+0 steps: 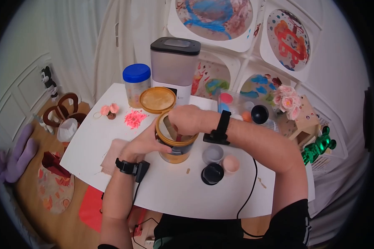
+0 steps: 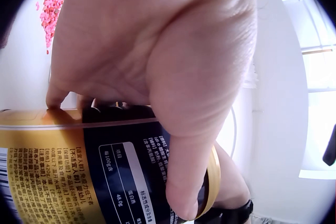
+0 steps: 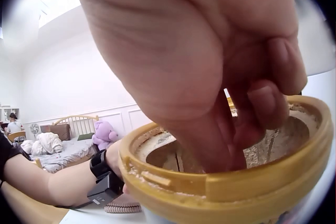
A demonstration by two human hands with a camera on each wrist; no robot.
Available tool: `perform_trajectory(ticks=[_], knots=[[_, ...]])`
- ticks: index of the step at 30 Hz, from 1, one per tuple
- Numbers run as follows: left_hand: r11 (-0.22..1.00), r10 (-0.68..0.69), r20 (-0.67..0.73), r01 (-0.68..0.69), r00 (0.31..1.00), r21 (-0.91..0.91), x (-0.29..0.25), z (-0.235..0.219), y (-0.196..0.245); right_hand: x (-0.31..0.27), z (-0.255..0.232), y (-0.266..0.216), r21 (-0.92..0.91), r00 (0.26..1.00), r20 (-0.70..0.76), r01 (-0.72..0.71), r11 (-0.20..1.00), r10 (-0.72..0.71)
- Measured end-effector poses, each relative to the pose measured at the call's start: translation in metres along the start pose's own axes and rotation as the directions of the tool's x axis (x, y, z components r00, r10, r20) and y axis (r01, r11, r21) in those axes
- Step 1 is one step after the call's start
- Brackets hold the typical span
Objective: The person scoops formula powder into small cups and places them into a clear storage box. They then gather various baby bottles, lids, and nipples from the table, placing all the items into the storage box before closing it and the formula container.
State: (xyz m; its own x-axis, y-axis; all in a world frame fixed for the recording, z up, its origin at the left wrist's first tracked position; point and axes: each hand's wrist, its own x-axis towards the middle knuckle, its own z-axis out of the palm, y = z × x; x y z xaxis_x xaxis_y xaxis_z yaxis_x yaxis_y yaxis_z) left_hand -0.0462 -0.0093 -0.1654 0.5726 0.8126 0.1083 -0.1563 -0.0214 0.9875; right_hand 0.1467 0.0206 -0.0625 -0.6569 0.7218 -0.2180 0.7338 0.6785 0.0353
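Observation:
A gold-rimmed canister (image 1: pixel 174 157) with a gold and dark blue printed label (image 2: pixel 121 182) stands uncovered on the white table. My left hand (image 1: pixel 143 143) grips its side, thumb (image 2: pixel 184 182) along the label just below the rim. Over the mouth bends my right hand (image 1: pixel 187 118), thumb and curled fingers reaching down past the gold rim (image 3: pixel 262 184). Pale powder clings to the inner rim. Those fingertips are hidden inside, and I cannot tell what they hold. Behind the canister a round golden lid (image 1: pixel 158 99) leans by a blue-capped jar (image 1: pixel 136 81).
Right of the canister stand a grey cup (image 1: pixel 213 154), a pink cup (image 1: pixel 231 165) and a black cup (image 1: pixel 212 174). A tall dispenser (image 1: pixel 174 62) rises behind. Pink bits (image 1: pixel 135 119) lie at the left near a folded cloth (image 1: pixel 113 157). A cable (image 1: pixel 253 186) crosses the right side.

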Motion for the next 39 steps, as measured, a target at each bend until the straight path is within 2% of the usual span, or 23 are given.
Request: perform_trajectory(ticks=[3,6,18,21,24,27,31,33,36,39], knots=[[1.000,0.013,0.004,-0.014,1.000,0.009,0.001,0.000,-0.001,0.006,0.005,0.001,-0.012,1.000,0.015,0.016,1.000,-0.016],[1.000,0.011,0.005,-0.011,1.000,0.008,0.001,0.001,0.001,0.009,0.015,0.003,0.019,0.998,-0.057,0.030,0.999,-0.029],[0.999,-0.011,-0.004,0.011,1.000,-0.036,0.000,0.002,0.002,-0.005,0.000,0.002,-0.113,0.979,-0.203,0.008,0.994,-0.031],[1.000,-0.013,0.006,0.013,1.000,-0.026,0.000,-0.001,-0.001,-0.001,0.007,-0.001,-0.085,0.974,-0.225,-0.006,0.996,-0.013],[1.000,-0.014,-0.002,0.013,1.000,-0.026,0.000,0.000,-0.001,0.002,0.005,-0.008,-0.085,0.992,-0.123,-0.032,0.996,0.021],[0.999,-0.022,-0.013,0.021,1.000,-0.038,-0.001,0.002,0.001,0.005,0.003,-0.012,-0.037,0.999,-0.044,-0.031,0.999,0.030],[1.000,-0.019,0.005,0.019,1.000,-0.019,0.001,-0.001,-0.003,0.017,0.021,-0.002,0.187,0.999,-0.009,-0.037,0.982,0.039],[1.000,-0.010,0.015,0.010,1.000,-0.013,0.002,-0.003,-0.006,0.017,0.024,0.000,0.324,0.999,-0.004,-0.048,0.945,0.052],[1.000,0.009,0.021,-0.009,1.000,-0.016,0.002,-0.004,-0.007,0.013,0.015,-0.001,0.417,0.992,0.057,-0.123,0.900,0.109],[1.000,0.018,0.026,-0.018,1.000,-0.008,0.003,-0.003,-0.006,0.015,0.015,0.002,0.598,0.978,0.059,-0.195,0.777,0.200]])
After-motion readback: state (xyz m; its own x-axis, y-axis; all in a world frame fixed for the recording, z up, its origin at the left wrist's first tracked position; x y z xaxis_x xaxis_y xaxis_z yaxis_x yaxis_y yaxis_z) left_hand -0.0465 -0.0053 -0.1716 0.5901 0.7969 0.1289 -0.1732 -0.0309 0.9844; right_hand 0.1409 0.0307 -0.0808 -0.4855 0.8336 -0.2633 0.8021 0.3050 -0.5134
